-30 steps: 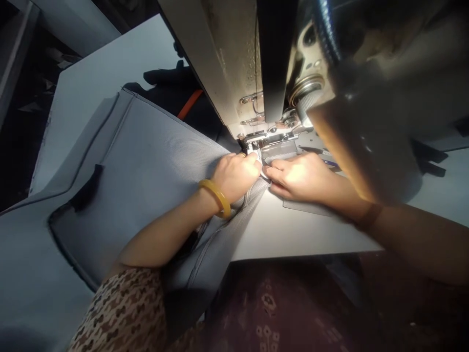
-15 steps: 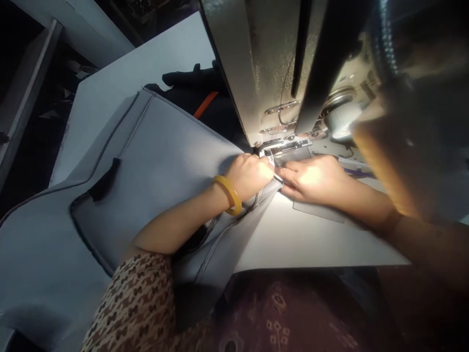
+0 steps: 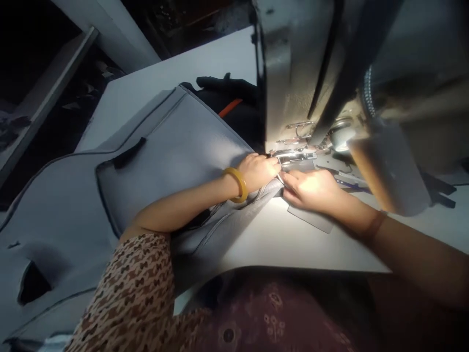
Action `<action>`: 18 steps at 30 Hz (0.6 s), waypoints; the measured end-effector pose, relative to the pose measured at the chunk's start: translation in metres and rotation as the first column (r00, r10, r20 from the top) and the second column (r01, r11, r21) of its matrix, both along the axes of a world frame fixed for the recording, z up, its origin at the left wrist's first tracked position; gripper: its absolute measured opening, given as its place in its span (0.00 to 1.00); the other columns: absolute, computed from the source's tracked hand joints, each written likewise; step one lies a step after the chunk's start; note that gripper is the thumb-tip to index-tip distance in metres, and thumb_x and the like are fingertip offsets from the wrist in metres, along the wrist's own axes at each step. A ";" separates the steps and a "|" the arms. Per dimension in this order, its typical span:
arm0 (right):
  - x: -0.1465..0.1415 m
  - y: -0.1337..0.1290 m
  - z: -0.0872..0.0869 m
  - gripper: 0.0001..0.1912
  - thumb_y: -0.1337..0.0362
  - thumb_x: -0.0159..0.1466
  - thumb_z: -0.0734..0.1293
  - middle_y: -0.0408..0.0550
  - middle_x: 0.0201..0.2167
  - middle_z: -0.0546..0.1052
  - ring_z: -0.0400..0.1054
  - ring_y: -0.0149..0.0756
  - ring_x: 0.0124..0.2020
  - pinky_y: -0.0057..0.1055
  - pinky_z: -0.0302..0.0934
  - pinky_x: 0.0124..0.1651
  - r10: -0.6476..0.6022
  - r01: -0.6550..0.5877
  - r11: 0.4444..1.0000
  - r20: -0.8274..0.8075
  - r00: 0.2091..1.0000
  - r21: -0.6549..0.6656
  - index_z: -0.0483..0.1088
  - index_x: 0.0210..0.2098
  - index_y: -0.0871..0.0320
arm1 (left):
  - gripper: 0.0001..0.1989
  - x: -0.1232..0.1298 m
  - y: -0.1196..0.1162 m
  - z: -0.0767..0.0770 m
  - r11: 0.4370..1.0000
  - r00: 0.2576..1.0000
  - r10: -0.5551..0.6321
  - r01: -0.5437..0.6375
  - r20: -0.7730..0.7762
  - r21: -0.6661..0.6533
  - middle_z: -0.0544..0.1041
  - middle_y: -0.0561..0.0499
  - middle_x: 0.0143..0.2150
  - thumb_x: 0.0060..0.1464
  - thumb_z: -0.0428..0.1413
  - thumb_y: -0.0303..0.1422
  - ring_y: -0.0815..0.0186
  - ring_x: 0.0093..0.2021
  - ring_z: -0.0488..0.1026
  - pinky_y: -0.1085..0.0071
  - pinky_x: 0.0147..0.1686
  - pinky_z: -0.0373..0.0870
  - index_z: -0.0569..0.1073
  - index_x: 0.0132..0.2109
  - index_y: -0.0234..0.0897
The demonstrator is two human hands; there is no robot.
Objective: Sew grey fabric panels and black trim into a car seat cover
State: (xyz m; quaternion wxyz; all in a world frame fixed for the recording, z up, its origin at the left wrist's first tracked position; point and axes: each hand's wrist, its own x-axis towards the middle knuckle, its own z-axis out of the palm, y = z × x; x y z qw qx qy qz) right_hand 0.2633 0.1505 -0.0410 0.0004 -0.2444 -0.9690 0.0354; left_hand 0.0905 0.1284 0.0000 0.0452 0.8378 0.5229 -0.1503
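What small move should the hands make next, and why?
Probably ease the gray fabric gently toward the sewing machine: the left hand lies on it, close to the machine's lit metalwork, and the right hand is at its edge, beside the left.

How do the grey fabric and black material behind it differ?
The grey fabric is pale with dark seam lines; the black material shows an orange strip. The grey fabric shows far more area than the black material. The left hand is on the grey fabric; no hand touches the black material. Both lie on the white table, at least partly.
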 end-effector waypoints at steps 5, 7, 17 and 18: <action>0.004 -0.013 0.007 0.20 0.62 0.64 0.58 0.60 0.43 0.74 0.67 0.47 0.46 0.38 0.61 0.43 0.129 -0.025 0.961 -0.364 0.922 0.276 0.67 0.52 0.66 | 0.16 -0.028 -0.016 0.007 0.994 0.978 0.042 -0.061 0.202 0.086 0.69 0.47 0.56 0.64 0.42 0.34 0.61 0.52 0.70 0.64 0.50 0.67 0.71 0.52 0.40; -0.014 -0.024 0.026 0.20 0.64 0.64 0.59 0.62 0.50 0.71 0.62 0.50 0.54 0.45 0.59 0.52 0.252 -0.114 0.945 -0.459 0.852 0.306 0.66 0.53 0.66 | 0.18 -0.041 -0.047 0.016 0.991 0.974 0.040 -0.068 0.224 0.119 0.64 0.43 0.61 0.65 0.41 0.35 0.59 0.60 0.63 0.61 0.58 0.60 0.67 0.56 0.37; -0.213 0.036 0.099 0.31 0.63 0.62 0.64 0.71 0.61 0.58 0.53 0.55 0.62 0.49 0.47 0.63 -0.571 0.298 0.698 -0.255 0.781 -0.650 0.55 0.60 0.75 | 0.35 -0.056 -0.254 0.014 0.951 0.946 0.311 -0.309 0.092 -0.029 0.40 0.43 0.70 0.61 0.47 0.46 0.49 0.69 0.37 0.47 0.62 0.53 0.44 0.68 0.40; -0.219 0.044 0.102 0.32 0.62 0.61 0.65 0.76 0.58 0.59 0.56 0.57 0.60 0.51 0.51 0.60 -0.611 0.326 0.657 -0.227 0.758 -0.679 0.56 0.58 0.78 | 0.35 -0.057 -0.261 0.009 0.952 0.945 0.307 -0.306 0.114 -0.023 0.39 0.44 0.70 0.61 0.46 0.47 0.50 0.69 0.36 0.49 0.62 0.54 0.45 0.68 0.39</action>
